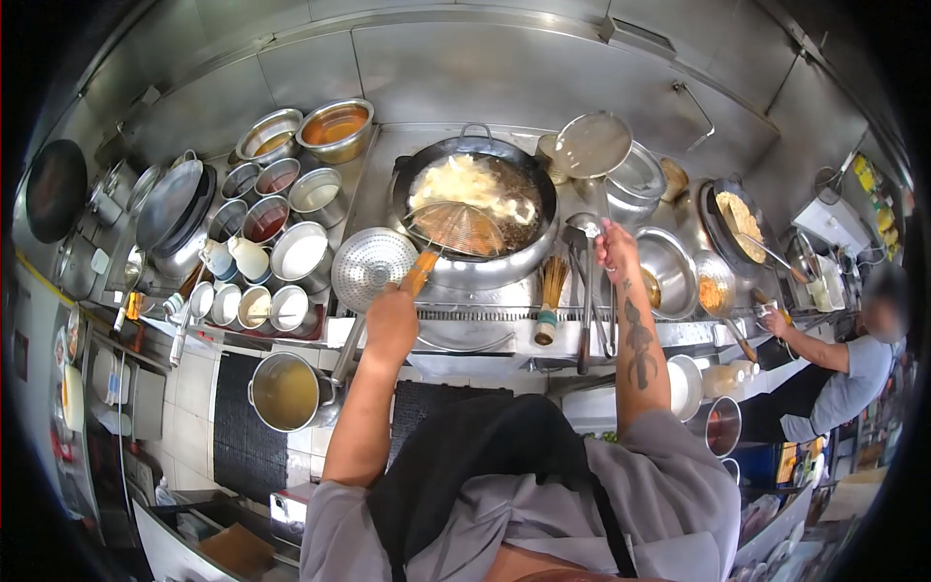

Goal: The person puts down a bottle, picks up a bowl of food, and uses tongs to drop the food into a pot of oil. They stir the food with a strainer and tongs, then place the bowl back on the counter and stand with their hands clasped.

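Observation:
My left hand (pixel 392 318) is closed around the wooden handle (pixel 419 274) of a wire spider skimmer (pixel 456 227). Its basket is over the oil in a large black wok (pixel 550 199), where pale food (pixel 464 182) is frying in bubbling oil. My right hand (pixel 617 248) grips the upright handle of a round, flat skimmer (pixel 593 145), raised to the right of the wok. Its fine details are hard to make out. A perforated ladle (pixel 373 270) lies left of the wok, close to my left hand.
Sauce and seasoning pots (pixel 300 252) crowd the left, with two steel bowls (pixel 335 131) behind. A bamboo brush (pixel 553 286) and ladles stand before the wok. Steel bowls (pixel 667 262) sit to the right. A stockpot (pixel 284 391) is below left. A co-worker (pixel 839 364) works far right.

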Demonstrator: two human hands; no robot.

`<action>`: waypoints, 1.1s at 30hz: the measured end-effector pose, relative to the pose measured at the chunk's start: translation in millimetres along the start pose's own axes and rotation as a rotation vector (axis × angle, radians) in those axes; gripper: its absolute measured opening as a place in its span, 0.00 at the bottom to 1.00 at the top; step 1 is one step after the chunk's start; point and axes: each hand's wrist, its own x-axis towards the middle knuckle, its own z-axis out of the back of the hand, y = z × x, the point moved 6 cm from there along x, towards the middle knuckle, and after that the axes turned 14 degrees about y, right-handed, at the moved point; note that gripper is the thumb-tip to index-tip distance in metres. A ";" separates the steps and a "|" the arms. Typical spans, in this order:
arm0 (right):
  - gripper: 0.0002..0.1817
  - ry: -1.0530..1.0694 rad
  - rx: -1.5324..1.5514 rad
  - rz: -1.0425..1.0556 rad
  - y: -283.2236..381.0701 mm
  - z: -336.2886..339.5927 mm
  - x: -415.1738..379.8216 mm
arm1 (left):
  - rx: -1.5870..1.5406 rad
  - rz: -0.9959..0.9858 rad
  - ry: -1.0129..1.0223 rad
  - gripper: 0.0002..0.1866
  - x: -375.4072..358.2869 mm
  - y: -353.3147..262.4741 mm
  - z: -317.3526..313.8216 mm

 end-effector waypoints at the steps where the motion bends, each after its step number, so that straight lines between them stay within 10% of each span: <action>1: 0.12 -0.004 0.002 -0.001 2.5 1.3 5.9 | 0.001 -0.003 0.003 0.23 -0.4 -2.7 0.8; 9: 0.14 -0.147 -1.146 0.102 -25.9 69.6 108.3 | 0.047 0.020 -0.013 0.25 -4.3 -13.8 1.3; 11: 0.14 -0.176 -1.455 0.456 -13.9 58.6 110.0 | 0.044 0.003 -0.049 0.23 -5.3 -11.8 0.5; 15: 0.14 -0.120 -1.299 0.350 20.9 17.2 56.3 | 0.016 -0.007 -0.038 0.26 -6.1 -9.3 -7.2; 18: 0.15 0.042 -1.347 0.727 57.2 -29.3 12.4 | 0.005 0.011 -0.034 0.27 -5.5 -6.6 -16.2; 23: 0.13 0.506 -0.922 -0.011 48.4 -115.4 -22.3 | 0.015 0.003 -0.022 0.24 -7.6 -7.4 -26.2; 33: 0.18 0.522 -1.086 -0.069 15.2 -155.3 6.5 | -0.106 -0.016 0.002 0.28 -3.2 -4.6 -66.4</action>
